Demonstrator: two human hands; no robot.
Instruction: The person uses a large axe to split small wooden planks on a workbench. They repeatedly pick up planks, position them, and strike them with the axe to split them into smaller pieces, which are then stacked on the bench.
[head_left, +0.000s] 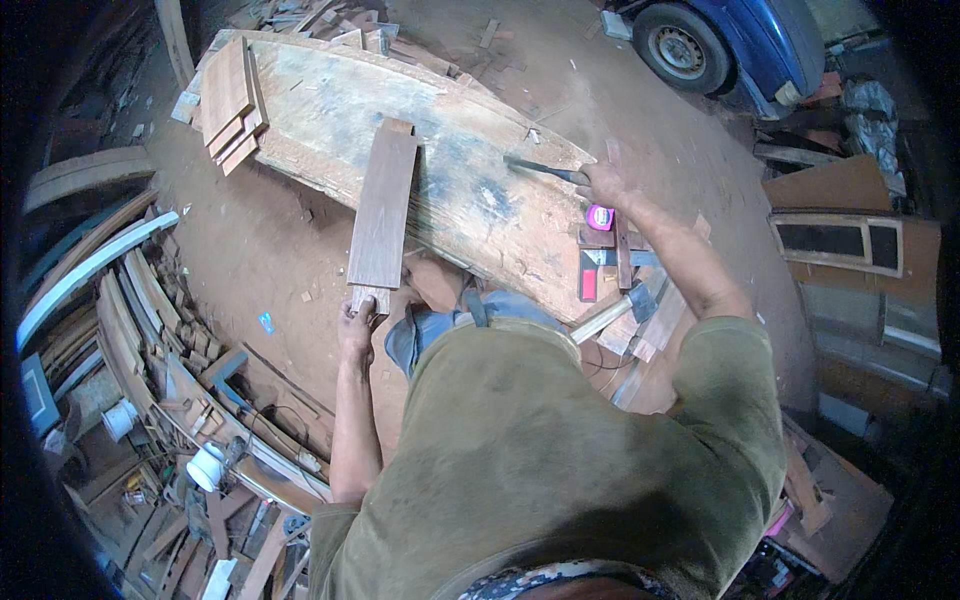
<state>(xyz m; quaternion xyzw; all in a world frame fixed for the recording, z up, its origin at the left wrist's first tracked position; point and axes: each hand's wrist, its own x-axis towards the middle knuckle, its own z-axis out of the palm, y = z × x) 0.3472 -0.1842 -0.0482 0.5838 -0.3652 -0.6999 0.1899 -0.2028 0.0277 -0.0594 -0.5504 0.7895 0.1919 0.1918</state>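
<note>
My left hand (358, 327) grips the near tenon end of a wide wooden board (382, 206), which lies across the edge of a worn wooden workbench (330, 97). Its far end also has a cut tongue. In my right hand (604, 184) is a long flat tool (546, 171) with a dark blade, perhaps a chisel or file, held over the bench's right part. Just below that hand sits a pink tape measure (599, 217), beside a try square (592, 262) and a dark wooden strip (622, 251). A hammer or hatchet (611, 315) with a pale handle rests nearer to me.
Several cut boards (229, 94) are stacked at the bench's far left. Timber offcuts (360, 37) lie behind it. Long timbers (124, 322) and white buckets (206, 466) fill the left side. A blue vehicle (780, 45) stands at the upper right, with a wooden frame (840, 244) below.
</note>
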